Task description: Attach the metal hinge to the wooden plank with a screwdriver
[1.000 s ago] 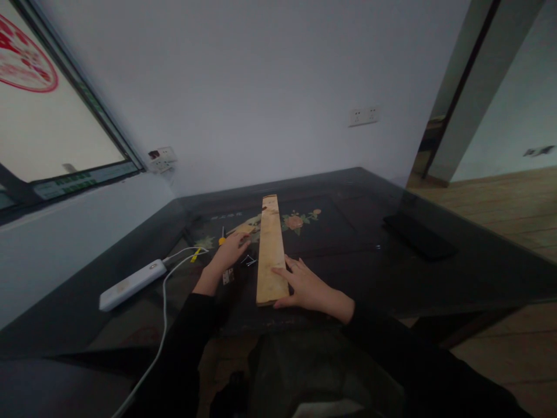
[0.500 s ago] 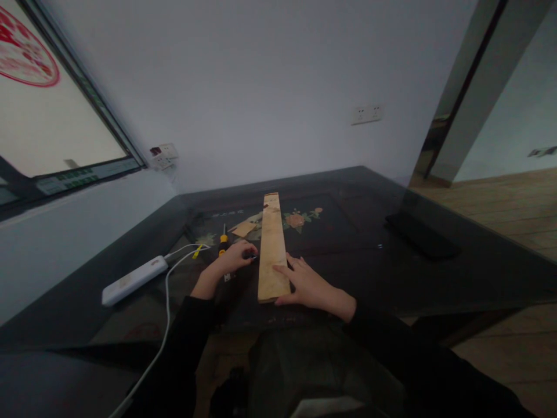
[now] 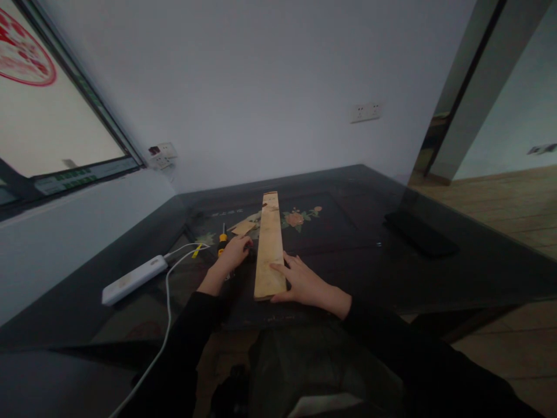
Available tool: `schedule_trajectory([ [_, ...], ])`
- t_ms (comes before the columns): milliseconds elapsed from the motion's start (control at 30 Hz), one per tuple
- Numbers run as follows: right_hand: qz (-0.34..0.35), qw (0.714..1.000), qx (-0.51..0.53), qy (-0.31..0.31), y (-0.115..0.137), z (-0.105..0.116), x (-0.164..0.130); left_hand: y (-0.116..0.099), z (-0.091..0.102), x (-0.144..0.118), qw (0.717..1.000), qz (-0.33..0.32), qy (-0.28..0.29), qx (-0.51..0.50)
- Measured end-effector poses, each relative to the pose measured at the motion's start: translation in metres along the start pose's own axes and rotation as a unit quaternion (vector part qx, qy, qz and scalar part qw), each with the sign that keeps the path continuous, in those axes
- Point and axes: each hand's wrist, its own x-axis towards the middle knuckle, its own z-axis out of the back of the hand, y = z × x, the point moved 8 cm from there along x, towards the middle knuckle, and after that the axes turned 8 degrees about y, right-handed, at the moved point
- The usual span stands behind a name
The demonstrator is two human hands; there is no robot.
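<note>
A long pale wooden plank (image 3: 269, 232) lies on the dark glass-topped table (image 3: 348, 255), pointing away from me. My right hand (image 3: 300, 283) rests flat on the plank's near end, fingers spread over its right edge. My left hand (image 3: 234, 253) sits just left of the plank, fingers curled over small dark items on the table; what it grips is too small and dark to make out. A screwdriver with a yellow and black handle (image 3: 222, 240) lies just beyond that hand. A small thin piece of wood (image 3: 243, 227) lies near the plank's left side.
A white power bank (image 3: 133, 280) with a white cable (image 3: 167, 302) lies at the left of the table. A flat black object (image 3: 421, 233) sits at the right. Walls close the far and left sides; wooden floor shows on the right.
My left hand drew back from the far left items to beside the plank and closed over the small things there. The right hand has stayed on the plank's near end.
</note>
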Motion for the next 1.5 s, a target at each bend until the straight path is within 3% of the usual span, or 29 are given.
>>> schedule_trajectory([
  [233, 0.006, 1.000, -0.007, 0.001, 0.000, -0.001, 0.001, 0.001, 0.003, 0.003, 1.000, -0.007, -0.014, -0.018],
  [333, 0.007, 1.000, -0.011, 0.001, 0.000, 0.000, 0.000, 0.003, 0.020, -0.002, 0.997, -0.012, -0.043, -0.056],
  [467, 0.005, 1.000, -0.013, 0.002, -0.002, -0.002, 0.000, 0.023, 0.054, -0.018, 0.985, 0.040, -0.146, -0.083],
  [533, 0.007, 1.000, -0.015, -0.001, -0.002, -0.002, 0.000, 0.031, 0.058, -0.024, 0.984, 0.068, -0.143, -0.080],
  [633, 0.013, 1.000, -0.022, -0.003, -0.001, -0.001, 0.000, 0.031, 0.045, -0.024, 0.991, 0.067, -0.076, -0.083],
  [733, 0.010, 1.000, -0.026, -0.001, 0.000, -0.001, 0.000, 0.017, 0.029, -0.020, 0.997, 0.017, -0.027, -0.070],
  [867, 0.007, 1.000, -0.022, 0.002, 0.000, -0.003, 0.001, -0.001, 0.016, -0.014, 0.997, -0.049, -0.028, -0.047],
  [1167, 0.003, 1.000, -0.018, -0.001, -0.001, -0.004, 0.002, -0.001, -0.002, -0.007, 0.999, -0.030, -0.036, 0.001],
  [1500, 0.014, 1.000, -0.017, -0.014, 0.001, -0.004, 0.003, -0.001, -0.002, -0.005, 1.000, -0.008, -0.028, 0.006],
])
